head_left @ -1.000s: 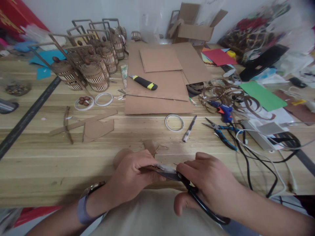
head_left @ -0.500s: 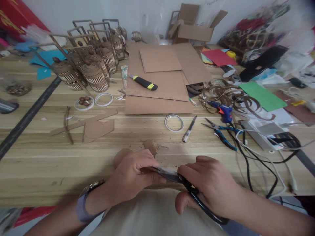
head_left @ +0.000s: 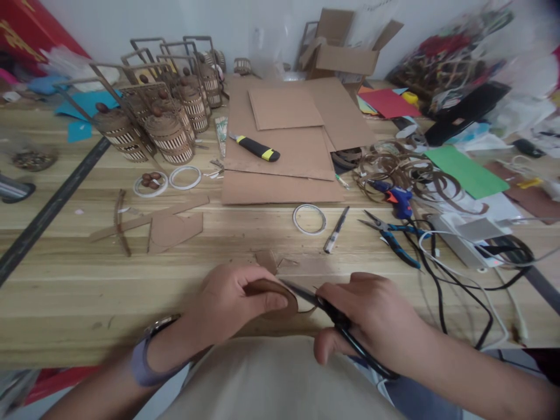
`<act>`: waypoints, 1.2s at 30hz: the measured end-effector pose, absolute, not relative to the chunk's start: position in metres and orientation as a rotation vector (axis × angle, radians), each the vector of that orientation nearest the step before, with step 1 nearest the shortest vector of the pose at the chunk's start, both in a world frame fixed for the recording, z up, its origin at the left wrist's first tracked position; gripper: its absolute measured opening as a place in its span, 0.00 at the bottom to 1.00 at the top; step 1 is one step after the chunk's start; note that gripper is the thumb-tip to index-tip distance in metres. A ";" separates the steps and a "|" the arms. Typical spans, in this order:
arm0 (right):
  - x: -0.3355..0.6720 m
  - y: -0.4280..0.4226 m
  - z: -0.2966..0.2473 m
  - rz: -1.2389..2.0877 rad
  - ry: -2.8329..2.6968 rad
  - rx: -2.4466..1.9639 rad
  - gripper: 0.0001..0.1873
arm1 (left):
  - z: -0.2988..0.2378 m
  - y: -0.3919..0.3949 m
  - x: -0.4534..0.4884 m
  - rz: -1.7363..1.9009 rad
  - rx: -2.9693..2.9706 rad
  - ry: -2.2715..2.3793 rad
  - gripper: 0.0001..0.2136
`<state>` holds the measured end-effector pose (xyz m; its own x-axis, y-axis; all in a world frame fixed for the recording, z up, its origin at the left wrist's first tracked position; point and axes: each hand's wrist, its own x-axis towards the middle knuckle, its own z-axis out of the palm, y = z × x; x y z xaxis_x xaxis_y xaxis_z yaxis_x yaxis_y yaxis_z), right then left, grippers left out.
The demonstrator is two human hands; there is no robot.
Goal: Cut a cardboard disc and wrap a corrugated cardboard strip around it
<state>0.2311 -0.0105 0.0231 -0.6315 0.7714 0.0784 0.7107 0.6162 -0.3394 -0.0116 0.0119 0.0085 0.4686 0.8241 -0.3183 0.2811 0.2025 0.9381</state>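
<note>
My left hand [head_left: 231, 303] pinches a round brown cardboard piece [head_left: 280, 297] just above the near edge of the wooden table [head_left: 87, 291]. My right hand [head_left: 376, 321] grips black scissors [head_left: 341, 326], fingers through the handles. The blades point left and meet the cardboard piece's right edge. A thin curl of cut cardboard hangs by the blades. A watch sits on my left wrist.
Cardboard sheets [head_left: 284, 140] with a yellow-black utility knife [head_left: 256, 146] lie mid-table. Woven cardboard lanterns [head_left: 166, 125] stand at back left. Tape rings [head_left: 309, 218], a pen [head_left: 336, 228], blue pliers [head_left: 391, 233], a glue gun [head_left: 396, 195], cables and cardboard scraps [head_left: 170, 227] lie around.
The cardboard piece has turned in my left hand so its round face now shows. The scissors have shifted slightly right and their blades have opened a little.
</note>
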 end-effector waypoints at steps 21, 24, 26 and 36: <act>0.204 0.000 0.020 1.613 -1.655 -1.447 0.11 | -0.009 -0.003 -0.002 0.681 0.704 0.932 0.18; 0.204 0.005 0.016 1.714 -1.553 -1.428 0.15 | -0.007 -0.002 -0.001 0.667 0.703 0.929 0.16; 0.204 0.008 0.011 1.708 -1.525 -1.411 0.17 | -0.004 0.000 -0.002 0.687 0.728 0.964 0.15; 0.216 0.009 -0.013 1.253 -1.919 -1.582 0.17 | -0.034 0.023 -0.046 0.983 0.993 1.452 0.20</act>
